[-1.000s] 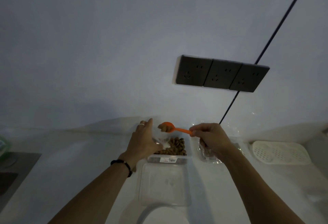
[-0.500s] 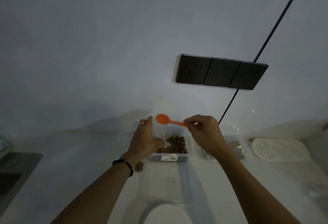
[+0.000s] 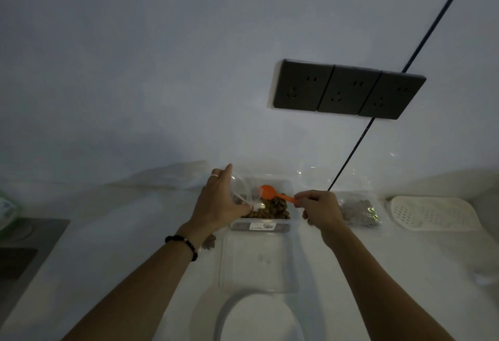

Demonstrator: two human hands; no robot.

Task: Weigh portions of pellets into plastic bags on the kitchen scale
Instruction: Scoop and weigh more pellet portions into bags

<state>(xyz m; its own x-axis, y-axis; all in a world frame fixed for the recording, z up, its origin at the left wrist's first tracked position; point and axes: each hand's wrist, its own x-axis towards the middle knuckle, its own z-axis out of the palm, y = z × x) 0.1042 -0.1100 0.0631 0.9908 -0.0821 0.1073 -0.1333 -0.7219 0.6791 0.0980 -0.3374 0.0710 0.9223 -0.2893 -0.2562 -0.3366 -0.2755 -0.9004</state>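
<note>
Scooping step: left hand (image 3: 220, 203) grips the bag (image 3: 244, 192) open; right hand (image 3: 320, 205) pinches the spoon (image 3: 272, 192), which should next dip into the pellets (image 3: 272, 208) under its fingers.

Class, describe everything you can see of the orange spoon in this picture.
The spoon is small, bright orange and looks like plastic, with a rounded bowl and a thin straight handle. The right hand pinches the handle's end; the bowl points left, held above the brown pellets in the clear tub. It lies roughly level, its bowl next to the open mouth of the clear bag that the left hand holds. Whether the bowl holds pellets cannot be told.
</note>
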